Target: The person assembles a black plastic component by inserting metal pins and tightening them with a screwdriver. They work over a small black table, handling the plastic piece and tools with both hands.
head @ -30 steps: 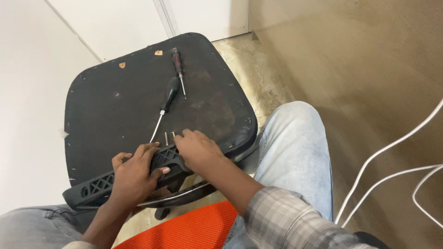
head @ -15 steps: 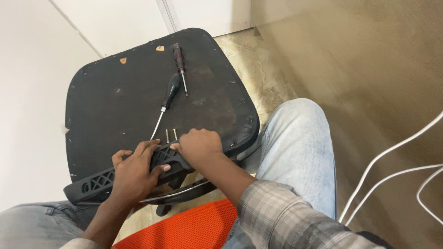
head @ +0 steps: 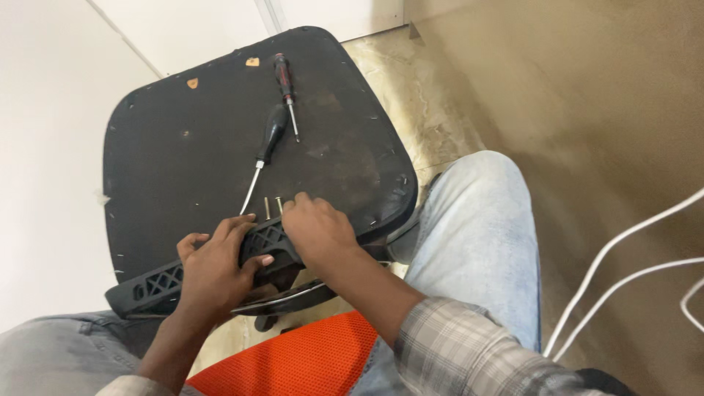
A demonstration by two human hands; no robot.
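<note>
A dark seat board [head: 220, 147] lies upside down across the person's lap, its flat underside facing up so it serves as a work surface. Along its near edge sits a black plastic armrest [head: 169, 279] with a lattice pattern, running from near left toward the middle. The left hand [head: 216, 271] is closed around the armrest, fingers curled over its top and thumb tucked beneath, apparently to pin it against the board. The right hand [head: 319, 231] rests palm down on the armrest's right end, fingers bent, with the fingertips just beside two small screws [head: 272, 206] standing on the board; whether it pinches anything cannot be told. Both wrists are angled inward, forearms coming from the near side. Farther out lie two screwdrivers [head: 273, 132], one black-handled, one with red on the grip, laid within easy reach. White cables [head: 623, 249] trail over the floor at the right
</note>
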